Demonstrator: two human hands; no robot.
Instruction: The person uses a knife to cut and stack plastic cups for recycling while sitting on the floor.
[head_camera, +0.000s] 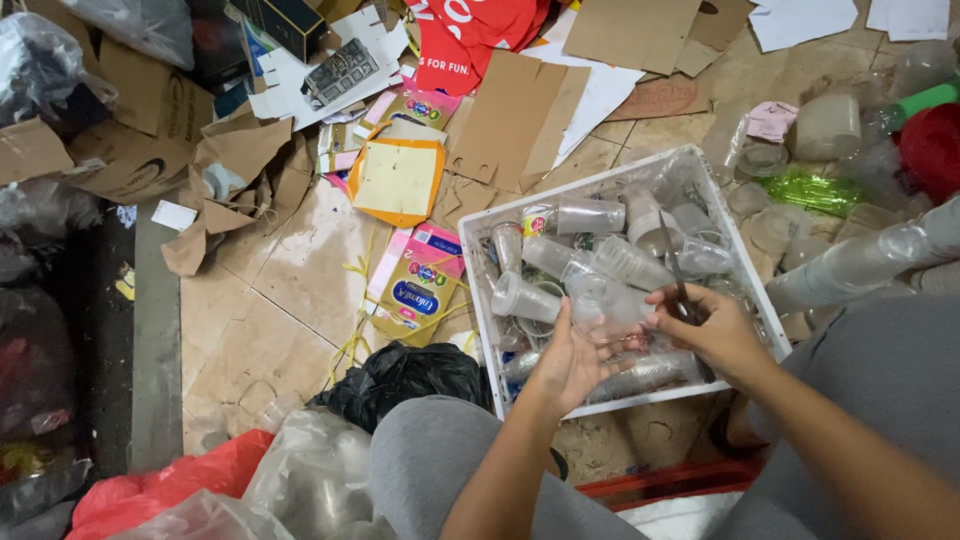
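Gripping clear plastic cup (607, 305), left hand (570, 362) curled beneath; right hand (712, 328) pinching thin blade (676, 265) over white crate (480, 290).

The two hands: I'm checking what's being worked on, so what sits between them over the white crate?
In the head view, a clear plastic cup lies between the left hand and right hand, above the white crate.

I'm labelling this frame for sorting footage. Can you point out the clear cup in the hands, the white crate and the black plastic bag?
clear cup (607, 303): head view, on its transparent side wall.
white crate (478, 300): head view, on its left rim.
black plastic bag (405, 375): head view, on the crumpled top.
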